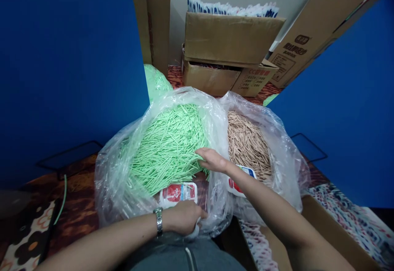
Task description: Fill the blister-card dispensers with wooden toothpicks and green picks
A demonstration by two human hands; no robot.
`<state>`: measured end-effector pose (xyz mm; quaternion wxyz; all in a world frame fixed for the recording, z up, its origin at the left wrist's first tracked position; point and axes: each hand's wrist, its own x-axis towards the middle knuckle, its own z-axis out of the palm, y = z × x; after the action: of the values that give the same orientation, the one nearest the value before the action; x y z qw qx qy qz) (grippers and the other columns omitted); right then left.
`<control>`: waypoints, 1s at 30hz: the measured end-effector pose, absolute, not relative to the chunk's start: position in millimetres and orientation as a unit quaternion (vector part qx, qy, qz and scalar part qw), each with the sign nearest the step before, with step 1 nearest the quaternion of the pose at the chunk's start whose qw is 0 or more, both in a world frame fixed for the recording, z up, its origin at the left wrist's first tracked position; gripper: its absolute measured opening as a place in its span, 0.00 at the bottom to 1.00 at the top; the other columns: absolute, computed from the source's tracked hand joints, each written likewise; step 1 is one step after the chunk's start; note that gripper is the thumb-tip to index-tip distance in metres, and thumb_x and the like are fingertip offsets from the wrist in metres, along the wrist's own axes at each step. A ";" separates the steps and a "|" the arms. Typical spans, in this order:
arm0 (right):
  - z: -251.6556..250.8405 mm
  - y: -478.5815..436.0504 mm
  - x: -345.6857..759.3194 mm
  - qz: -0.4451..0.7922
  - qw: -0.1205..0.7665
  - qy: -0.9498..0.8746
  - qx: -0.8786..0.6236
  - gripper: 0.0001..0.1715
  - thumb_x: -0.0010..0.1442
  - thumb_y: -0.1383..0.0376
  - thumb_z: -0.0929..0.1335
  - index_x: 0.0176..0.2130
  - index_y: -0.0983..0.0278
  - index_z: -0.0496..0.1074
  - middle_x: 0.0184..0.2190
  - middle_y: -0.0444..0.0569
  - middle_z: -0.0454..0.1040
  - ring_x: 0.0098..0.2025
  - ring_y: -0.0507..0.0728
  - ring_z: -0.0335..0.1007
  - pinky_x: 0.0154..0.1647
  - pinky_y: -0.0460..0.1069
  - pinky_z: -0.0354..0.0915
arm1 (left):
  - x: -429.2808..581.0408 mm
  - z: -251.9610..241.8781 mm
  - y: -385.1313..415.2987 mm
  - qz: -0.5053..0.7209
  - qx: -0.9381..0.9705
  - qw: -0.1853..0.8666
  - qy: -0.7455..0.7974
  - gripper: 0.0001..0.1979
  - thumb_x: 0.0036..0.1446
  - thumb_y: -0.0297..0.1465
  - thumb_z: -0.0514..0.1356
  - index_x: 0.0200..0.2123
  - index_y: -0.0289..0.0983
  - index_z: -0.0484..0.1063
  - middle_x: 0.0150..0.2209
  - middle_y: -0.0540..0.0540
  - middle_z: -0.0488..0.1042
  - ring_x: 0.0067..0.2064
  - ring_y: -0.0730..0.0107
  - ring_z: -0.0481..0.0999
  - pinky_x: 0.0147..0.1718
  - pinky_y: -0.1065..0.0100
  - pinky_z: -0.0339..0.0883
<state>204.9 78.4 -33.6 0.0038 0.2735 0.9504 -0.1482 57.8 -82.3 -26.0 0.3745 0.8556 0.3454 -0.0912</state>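
Observation:
A clear plastic bag (pixel 113 168) in front of me is heaped with thin green sticks (pixel 168 143). Beside it on the right, a second clear bag (pixel 286 156) holds tan sticks (pixel 246 141). My right hand (pixel 212 159) reaches into the green pile, fingers curled on the sticks at its right edge. My left hand (pixel 184 217), with a wristwatch, is closed on the near rim of the green bag, next to a small red-and-white packet (pixel 178 193). Another red, white and blue packet (pixel 238 182) lies partly hidden under my right forearm in the tan bag.
Blue partition panels (pixel 67 65) stand left and right. Cardboard boxes (pixel 227 53) are stacked behind the bags, one topped with white wrappers. Another green-filled bag (pixel 155 83) sits behind. An open cardboard box (pixel 335 238) lies at lower right. One loose green stick (pixel 63 197) rests at left.

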 end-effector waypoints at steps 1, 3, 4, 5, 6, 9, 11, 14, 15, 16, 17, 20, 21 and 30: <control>-31.6 79.3 202.5 -0.151 0.006 0.948 0.282 0.10 0.55 0.73 0.63 0.39 0.66 0.66 0.36 0.50 0.72 0.40 0.56 0.68 0.41 0.48 0.62 | 57.9 -26.5 -82.7 -0.092 0.857 0.372 0.345 0.11 0.53 0.29 0.54 0.38 0.40 0.73 0.35 0.40 0.80 0.38 0.51 0.79 0.32 0.63 0.69; -28.2 81.0 196.4 -0.150 0.015 0.942 0.300 0.08 0.55 0.73 0.63 0.38 0.65 0.66 0.36 0.50 0.72 0.39 0.56 0.68 0.40 0.47 0.61 | 58.5 -27.6 -83.8 -0.096 0.859 0.367 0.345 0.11 0.53 0.29 0.54 0.38 0.40 0.73 0.34 0.40 0.80 0.38 0.51 0.79 0.31 0.63 0.69; -27.0 81.6 192.9 -0.148 0.019 0.940 0.308 0.08 0.55 0.73 0.63 0.38 0.65 0.65 0.36 0.50 0.72 0.39 0.56 0.68 0.40 0.47 0.61 | 59.0 -28.3 -84.3 -0.099 0.859 0.365 0.346 0.11 0.53 0.29 0.55 0.38 0.40 0.74 0.34 0.40 0.80 0.38 0.52 0.79 0.31 0.63 0.69; -26.1 82.1 189.0 -0.145 0.023 0.938 0.313 0.08 0.55 0.73 0.63 0.37 0.65 0.65 0.35 0.51 0.72 0.39 0.56 0.68 0.40 0.47 0.61 | 59.4 -29.0 -84.8 -0.102 0.859 0.363 0.347 0.11 0.52 0.29 0.55 0.39 0.40 0.74 0.34 0.40 0.80 0.37 0.52 0.79 0.31 0.63 0.69; -25.3 82.2 185.0 -0.143 0.025 0.937 0.317 0.08 0.55 0.72 0.63 0.37 0.66 0.65 0.35 0.51 0.72 0.39 0.56 0.68 0.40 0.48 0.61 | 59.8 -29.6 -85.2 -0.104 0.858 0.363 0.348 0.12 0.52 0.29 0.55 0.39 0.40 0.74 0.35 0.40 0.80 0.37 0.52 0.79 0.31 0.63 0.69; -22.8 80.6 171.9 -0.137 0.022 0.936 0.324 0.08 0.55 0.72 0.63 0.38 0.65 0.65 0.37 0.52 0.72 0.41 0.57 0.68 0.40 0.48 0.61 | 60.3 -31.5 -86.0 -0.101 0.859 0.364 0.345 0.13 0.52 0.28 0.55 0.40 0.40 0.74 0.35 0.40 0.80 0.38 0.51 0.79 0.32 0.63 0.69; -20.4 78.0 162.5 -0.132 0.021 0.934 0.332 0.09 0.55 0.72 0.63 0.39 0.65 0.65 0.37 0.52 0.73 0.40 0.57 0.69 0.40 0.48 0.61 | 60.0 -33.0 -86.3 -0.098 0.861 0.365 0.341 0.13 0.52 0.28 0.55 0.41 0.40 0.74 0.35 0.39 0.80 0.38 0.51 0.79 0.31 0.63 0.69; -16.5 73.1 146.8 -0.124 0.017 0.929 0.349 0.10 0.55 0.73 0.63 0.39 0.66 0.65 0.37 0.53 0.73 0.40 0.57 0.69 0.39 0.48 0.62 | 59.8 -35.5 -86.7 -0.093 0.859 0.368 0.344 0.15 0.51 0.28 0.55 0.42 0.40 0.74 0.34 0.39 0.80 0.37 0.50 0.80 0.31 0.63 0.69; -15.8 71.2 140.9 -0.121 0.014 0.927 0.354 0.10 0.55 0.73 0.63 0.40 0.66 0.65 0.37 0.53 0.73 0.40 0.57 0.69 0.39 0.48 0.62 | 59.8 -36.1 -86.8 -0.089 0.858 0.369 0.347 0.16 0.50 0.27 0.56 0.43 0.40 0.74 0.34 0.39 0.80 0.37 0.51 0.80 0.31 0.63 0.69; -15.7 69.1 134.4 -0.117 0.011 0.926 0.359 0.10 0.55 0.72 0.63 0.40 0.67 0.65 0.37 0.54 0.72 0.40 0.57 0.69 0.40 0.48 0.62 | 59.9 -36.3 -86.9 -0.087 0.856 0.371 0.349 0.16 0.50 0.27 0.56 0.44 0.40 0.74 0.33 0.39 0.80 0.37 0.51 0.80 0.31 0.64 0.69; -16.3 66.6 127.5 -0.114 0.007 0.924 0.364 0.11 0.56 0.72 0.63 0.41 0.67 0.65 0.38 0.54 0.72 0.40 0.58 0.69 0.41 0.49 0.62 | 59.9 -36.2 -86.9 -0.084 0.855 0.373 0.351 0.16 0.50 0.27 0.56 0.44 0.40 0.74 0.33 0.39 0.80 0.37 0.51 0.80 0.31 0.64 0.69; -22.8 57.6 105.7 -0.105 -0.006 0.922 0.374 0.13 0.57 0.71 0.64 0.44 0.69 0.65 0.40 0.57 0.70 0.42 0.59 0.68 0.44 0.51 0.63 | 59.6 -33.5 -86.8 -0.080 0.855 0.373 0.351 0.15 0.50 0.28 0.56 0.42 0.40 0.74 0.33 0.40 0.80 0.37 0.52 0.80 0.31 0.64 0.69; -25.8 54.3 99.1 -0.103 -0.015 0.921 0.375 0.14 0.58 0.70 0.64 0.46 0.69 0.65 0.41 0.58 0.69 0.43 0.59 0.67 0.46 0.52 0.63 | 59.4 -32.3 -86.8 -0.078 0.856 0.372 0.350 0.13 0.50 0.28 0.56 0.40 0.40 0.74 0.33 0.40 0.80 0.37 0.52 0.80 0.31 0.64 0.69; -12.2 54.2 122.4 -0.240 -0.045 0.932 0.270 0.52 0.55 0.45 0.67 0.65 0.69 0.46 0.58 0.65 0.59 0.60 0.67 0.55 0.56 0.58 0.60 | 55.1 -31.1 -87.8 -0.061 0.857 0.375 0.349 0.13 0.52 0.30 0.55 0.41 0.40 0.74 0.34 0.39 0.80 0.37 0.50 0.80 0.32 0.61 0.70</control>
<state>122.4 54.2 -12.2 -0.0445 0.2695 0.9317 -0.2395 55.1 -87.8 -31.1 0.3749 0.8568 0.3487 -0.0614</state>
